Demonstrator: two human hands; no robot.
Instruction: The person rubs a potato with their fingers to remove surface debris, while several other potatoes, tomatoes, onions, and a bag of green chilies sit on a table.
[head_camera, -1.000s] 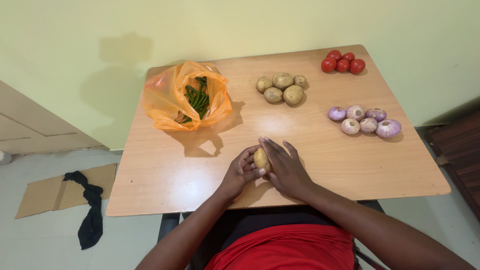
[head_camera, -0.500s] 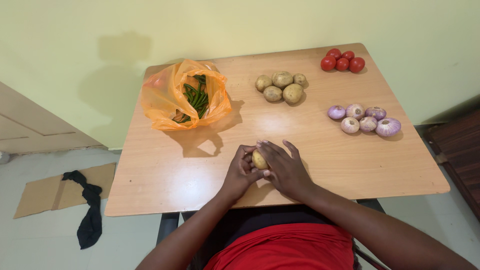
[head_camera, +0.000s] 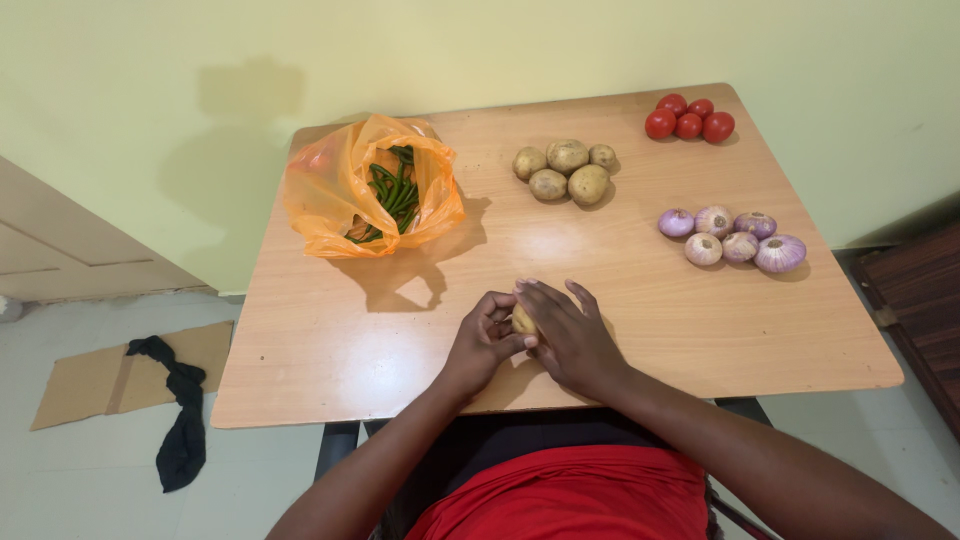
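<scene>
Cupping a small potato (head_camera: 521, 319) between both palms, your hands meet just above the near part of the wooden table (head_camera: 330, 350), close to its front edge. Your left hand (head_camera: 484, 343) curls around the potato's left side, fingers bent and closed against it, thumb tip pressed at its lower right. Your right hand (head_camera: 572, 336) lies over the other side, fingers nearly straight and laid across the top, so only a sliver of yellow-brown skin shows between the two hands. Whether the potato rests on the wood or is lifted just off it, you cannot tell from this angle.

Bare tabletop lies on both sides of your hands: a broad stretch to the left as far as the table's left edge, and another to the right out to the right edge. Straight ahead the wood is open too, up to the middle of the table.

Farther off on the left sits an orange plastic bag (head_camera: 335, 195), its mouth open upward, with green beans (head_camera: 392, 195) showing inside. Ahead and slightly right, four potatoes (head_camera: 565, 172) lie touching in a cluster. To the right, near the right edge, five purple onions (head_camera: 732, 240) are grouped together, well apart from your hands. Red tomatoes (head_camera: 690, 119) are bunched at the far right corner, just short of the back edge against the pale yellow wall (head_camera: 500, 45).
</scene>
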